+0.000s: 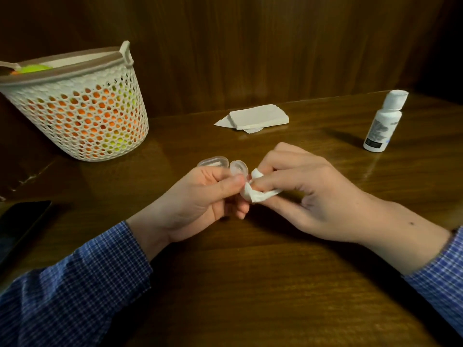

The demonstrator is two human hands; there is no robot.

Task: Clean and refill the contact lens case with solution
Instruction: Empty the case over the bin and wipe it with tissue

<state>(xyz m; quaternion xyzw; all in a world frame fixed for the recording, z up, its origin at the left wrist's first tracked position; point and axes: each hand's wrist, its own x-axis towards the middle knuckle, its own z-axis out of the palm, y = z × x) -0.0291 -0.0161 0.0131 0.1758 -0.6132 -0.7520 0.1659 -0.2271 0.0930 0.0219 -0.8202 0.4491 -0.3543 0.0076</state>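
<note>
Seen from the head camera, a person's left hand (200, 196) pinches a clear contact lens case (226, 166) over a wooden table (250, 284), while the right hand (305, 189) grips a crumpled white tissue (255, 192) against it. A solution bottle (384, 121) stands beyond the right hand; folded tissues (258, 117) lie beyond both; a perforated basket (82, 108) sits beyond the left.

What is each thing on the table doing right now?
Lens case: open, held up by left hand.
Tissue: crumpled, pinched by right hand, touching the case.
Bottle: upright, cap on.
Tissue stack: folded, lying flat.
Basket: upright, full of balls.
Phone: screen dark.
</note>
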